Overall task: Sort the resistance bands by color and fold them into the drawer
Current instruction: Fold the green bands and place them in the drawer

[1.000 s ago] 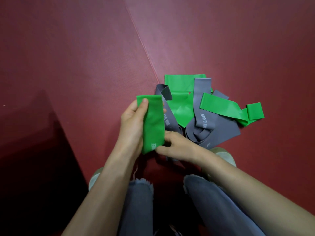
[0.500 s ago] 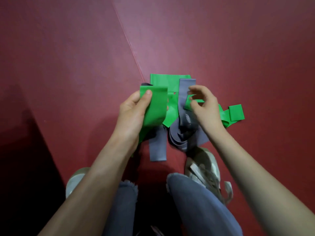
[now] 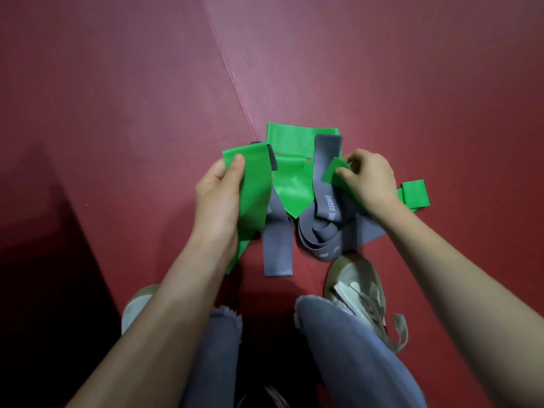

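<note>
A tangle of green and grey resistance bands lies on the red floor mat ahead of my knees. My left hand (image 3: pixel 219 195) grips a folded green band (image 3: pixel 254 184), thumb on its top face, held just above the pile. My right hand (image 3: pixel 368 181) pinches the end of another green band (image 3: pixel 334 169), whose far end (image 3: pixel 413 194) sticks out to the right. Between my hands a grey band (image 3: pixel 326 172) with printed lettering runs over a flat green band (image 3: pixel 294 139). Another grey strip (image 3: pixel 276 248) trails toward me. No drawer is in view.
The red floor mat (image 3: pixel 382 69) has a seam (image 3: pixel 226 69) running diagonally up to the left from the pile. My two shoes (image 3: pixel 357 293) and jeans-clad knees are just below the bands. A dark shadowed area (image 3: pixel 38 275) fills the lower left.
My right hand left the bottom of the folded green band, reached across the pile and took hold of the end of the green band on the right. The left hand kept its fold.
</note>
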Demonstrator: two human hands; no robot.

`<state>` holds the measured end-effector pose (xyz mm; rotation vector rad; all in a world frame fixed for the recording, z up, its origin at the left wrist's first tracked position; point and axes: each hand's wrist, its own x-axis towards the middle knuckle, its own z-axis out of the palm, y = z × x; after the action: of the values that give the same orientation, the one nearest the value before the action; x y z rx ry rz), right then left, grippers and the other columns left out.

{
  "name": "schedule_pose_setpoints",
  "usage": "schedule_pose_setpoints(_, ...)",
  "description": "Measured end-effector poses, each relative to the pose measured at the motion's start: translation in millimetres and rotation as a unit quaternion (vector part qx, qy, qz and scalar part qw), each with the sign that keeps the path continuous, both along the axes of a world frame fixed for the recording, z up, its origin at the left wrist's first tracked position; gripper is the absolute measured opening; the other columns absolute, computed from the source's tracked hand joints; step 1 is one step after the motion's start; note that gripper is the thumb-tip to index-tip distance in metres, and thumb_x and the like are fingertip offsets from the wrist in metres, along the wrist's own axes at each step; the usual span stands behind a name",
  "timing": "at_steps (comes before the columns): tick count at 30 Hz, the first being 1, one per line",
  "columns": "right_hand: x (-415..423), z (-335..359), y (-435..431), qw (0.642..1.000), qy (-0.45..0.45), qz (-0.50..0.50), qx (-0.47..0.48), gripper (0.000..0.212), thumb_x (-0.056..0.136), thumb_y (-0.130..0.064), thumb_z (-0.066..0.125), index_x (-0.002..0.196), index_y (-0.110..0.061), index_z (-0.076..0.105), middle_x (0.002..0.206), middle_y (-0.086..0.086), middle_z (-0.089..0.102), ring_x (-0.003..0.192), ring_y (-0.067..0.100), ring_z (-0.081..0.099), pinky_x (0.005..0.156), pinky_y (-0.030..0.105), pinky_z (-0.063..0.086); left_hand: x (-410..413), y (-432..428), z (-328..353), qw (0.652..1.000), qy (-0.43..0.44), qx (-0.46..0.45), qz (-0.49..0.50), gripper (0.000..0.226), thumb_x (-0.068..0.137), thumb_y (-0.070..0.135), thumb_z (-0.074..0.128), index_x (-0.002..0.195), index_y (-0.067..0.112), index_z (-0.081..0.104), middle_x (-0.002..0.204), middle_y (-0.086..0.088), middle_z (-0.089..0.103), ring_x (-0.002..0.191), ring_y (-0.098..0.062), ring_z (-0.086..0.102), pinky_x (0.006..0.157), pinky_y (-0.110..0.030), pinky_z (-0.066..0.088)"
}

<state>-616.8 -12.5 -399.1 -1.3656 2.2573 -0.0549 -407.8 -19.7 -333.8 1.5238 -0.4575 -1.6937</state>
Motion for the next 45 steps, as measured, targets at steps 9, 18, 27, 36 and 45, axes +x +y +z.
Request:
schedule_pose_setpoints(9,37.7,63.6,12.3,0.94,-0.294,-0.058,-0.163,0.009,0.075,-0.016,0.066,0.083,-0.012,0.066,0.071,0.003,0.06,0.058,-0.004,0.048,0.061,0.011,0.037,3.2,0.5,-3.7,0.999,-0.009,0.012,0.028,0.026,0.093,0.013,0.044,0.073,0.016,0.059,0.048,0.009,0.063,0.043,-0.001,0.056,0.046,-0.016,0.047)
schedule_pose_setpoints(18,123.0,64.7,2.6,0.828,-0.512,-0.194,-0.122,0.022,0.083,0.0,0.059,0.071,-0.017,0.053,0.061,0.003,0.043,0.044,-0.002,0.044,0.046,0.01,0.037,-7.3,-4.2,4.0,0.997,0.048,0.06,0.028,0.035,0.095,0.018,0.037,0.112,-0.006,0.056,0.104,-0.028,0.063,0.091,-0.035,0.064,0.084,-0.044,0.054)
schedule_pose_setpoints(27,122.5,42.1,12.7,0.814,-0.523,-0.227,-0.111,0.028,0.083,-0.006,0.061,0.074,-0.022,0.039,0.041,-0.009,0.05,0.037,-0.004,0.038,0.041,0.011,0.03,-2.9,6.0,-3.8,1.0,-0.023,0.004,-0.008,0.024,0.092,0.008,0.044,0.076,0.011,0.06,0.053,0.005,0.067,0.05,-0.005,0.062,0.055,-0.019,0.052)
schedule_pose_setpoints(36,111.0,23.8,51.0,0.914,-0.337,0.123,0.189,0.038,0.082,-0.045,0.059,0.088,-0.008,0.066,0.072,0.004,0.058,0.069,0.016,0.051,0.071,0.036,0.045,8.4,-4.5,2.7,0.997,-0.055,-0.035,0.04,0.027,0.092,0.014,0.047,0.068,0.014,0.058,0.047,0.01,0.061,0.043,-0.001,0.053,0.046,-0.016,0.045)
schedule_pose_setpoints(45,138.1,40.4,71.4,0.884,-0.451,-0.017,0.124,0.049,0.069,-0.038,0.071,0.102,-0.011,0.047,0.105,0.008,0.06,0.097,0.021,0.057,0.088,0.045,0.047,13.4,-17.9,12.1,0.995,-0.052,-0.051,0.074,0.028,0.093,0.013,0.046,0.066,0.015,0.055,0.045,0.01,0.06,0.042,-0.001,0.052,0.047,-0.018,0.044)
